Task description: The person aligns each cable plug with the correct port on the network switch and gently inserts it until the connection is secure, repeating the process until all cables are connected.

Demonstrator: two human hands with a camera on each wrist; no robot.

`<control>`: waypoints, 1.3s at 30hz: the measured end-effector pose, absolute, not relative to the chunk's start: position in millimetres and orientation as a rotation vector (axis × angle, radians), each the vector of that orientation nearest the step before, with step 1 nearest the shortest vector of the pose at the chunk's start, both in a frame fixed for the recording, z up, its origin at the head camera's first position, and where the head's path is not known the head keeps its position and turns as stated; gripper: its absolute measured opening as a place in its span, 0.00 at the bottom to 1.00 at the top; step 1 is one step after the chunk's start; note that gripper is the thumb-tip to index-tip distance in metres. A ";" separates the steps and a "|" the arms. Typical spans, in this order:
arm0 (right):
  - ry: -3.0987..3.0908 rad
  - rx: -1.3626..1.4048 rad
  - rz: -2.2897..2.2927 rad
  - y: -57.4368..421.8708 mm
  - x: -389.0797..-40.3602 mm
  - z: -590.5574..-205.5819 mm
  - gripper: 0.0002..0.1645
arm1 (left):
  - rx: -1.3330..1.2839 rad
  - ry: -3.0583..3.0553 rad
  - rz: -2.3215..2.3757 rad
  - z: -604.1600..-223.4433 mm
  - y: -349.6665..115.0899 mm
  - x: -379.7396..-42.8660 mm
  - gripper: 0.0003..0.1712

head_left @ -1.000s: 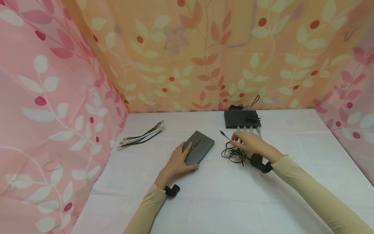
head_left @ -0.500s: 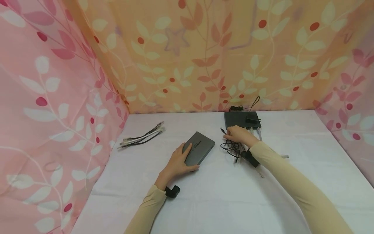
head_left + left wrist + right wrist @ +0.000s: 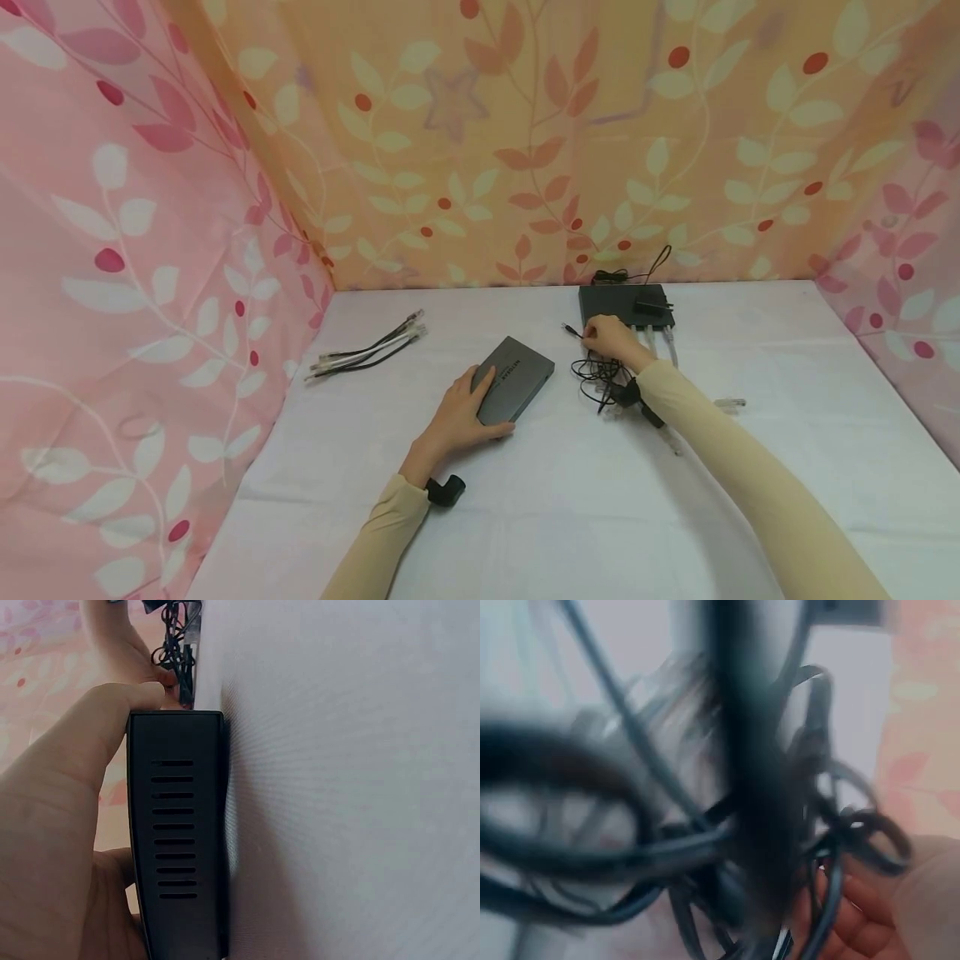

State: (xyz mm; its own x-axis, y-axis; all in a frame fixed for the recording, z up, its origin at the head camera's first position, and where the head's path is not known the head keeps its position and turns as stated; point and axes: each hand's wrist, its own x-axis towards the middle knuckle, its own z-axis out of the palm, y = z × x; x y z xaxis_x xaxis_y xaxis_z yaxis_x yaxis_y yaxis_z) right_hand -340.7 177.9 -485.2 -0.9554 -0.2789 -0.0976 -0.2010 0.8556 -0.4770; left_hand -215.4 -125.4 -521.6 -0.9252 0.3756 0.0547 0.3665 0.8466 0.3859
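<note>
On the white table (image 3: 562,517), the left hand (image 3: 456,412) grips a gray box (image 3: 519,375), thumb along its near edge, fingers over its left side and top. To the right, the right hand (image 3: 613,339) pinches a black cord, its plug (image 3: 572,330) poking out past the fingers. The cord's tangle (image 3: 596,371) lies just below that hand, in front of a black box (image 3: 615,304). Short cables (image 3: 367,350) lie at far left.
</note>
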 end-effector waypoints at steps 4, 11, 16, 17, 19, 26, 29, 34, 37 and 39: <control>2.764 -0.355 -0.954 184.7 -334.9 -480.5 0.11 | 0.596 2.993 0.621 -521.2 -124.3 -215.0 0.61; 2.370 -0.305 -1.434 191.6 -319.9 -469.3 0.20 | 0.576 2.985 0.631 -518.2 -125.2 -214.1 0.61; 2.258 -0.351 -1.552 193.2 -310.5 -467.5 0.24 | 0.576 2.976 0.633 -517.0 -125.6 -214.0 0.60; 2.250 -0.370 -1.559 192.4 -307.8 -466.8 0.25 | 0.574 2.973 0.632 -517.1 -125.5 -214.1 0.60; 2.226 -0.376 -1.585 190.0 -302.2 -466.5 0.25 | 0.568 2.971 0.626 -517.2 -125.1 -214.1 0.60; 2.159 -0.419 -1.646 178.0 -286.2 -471.6 0.26 | 0.568 2.980 0.618 -518.0 -123.6 -213.5 0.61; 2.122 -0.417 -1.635 173.6 -281.7 -473.8 0.28 | 0.566 2.984 0.612 -518.9 -123.6 -213.7 0.61; 2.084 -0.415 -1.588 170.0 -277.5 -475.7 0.34 | 0.560 2.979 0.607 -520.1 -123.8 -214.5 0.61; 2.045 -0.416 -1.610 169.0 -276.3 -475.1 0.32 | 0.556 2.977 0.607 -520.6 -124.0 -215.0 0.61; 2.004 -0.423 -1.640 168.1 -276.1 -474.6 0.31 | 0.554 2.981 0.604 -520.8 -124.1 -215.3 0.60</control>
